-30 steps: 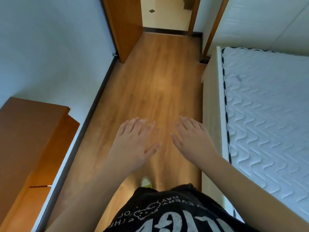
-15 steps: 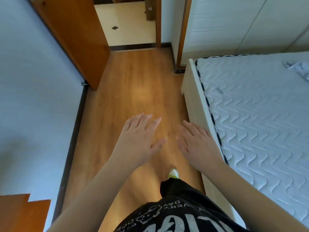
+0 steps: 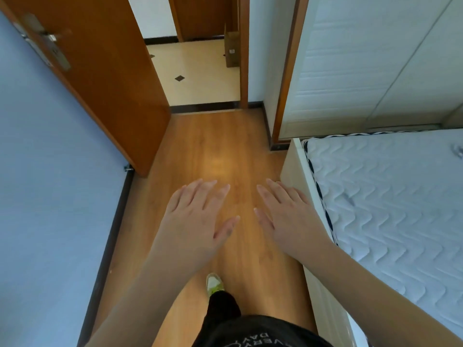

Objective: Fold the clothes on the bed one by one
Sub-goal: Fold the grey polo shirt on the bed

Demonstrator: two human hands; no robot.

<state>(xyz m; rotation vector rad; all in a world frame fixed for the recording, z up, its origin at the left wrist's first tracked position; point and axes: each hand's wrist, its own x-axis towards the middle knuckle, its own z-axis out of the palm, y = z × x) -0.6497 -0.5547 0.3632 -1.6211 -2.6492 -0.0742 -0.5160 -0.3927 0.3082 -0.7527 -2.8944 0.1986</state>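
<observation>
View: the head camera has swung up since a second ago; the open door (image 3: 95, 78) and tiled hallway (image 3: 198, 73) now show ahead of the fingertips.
Mattress (image 3: 390, 201): right of the right fingers, mostly bare.
Clothes: possibly a pale scrap (image 3: 459, 150) far right; folding not begun.
Left hand (image 3: 198, 216): flat, empty.
Right hand (image 3: 288, 214): flat, empty, as before.
</observation>
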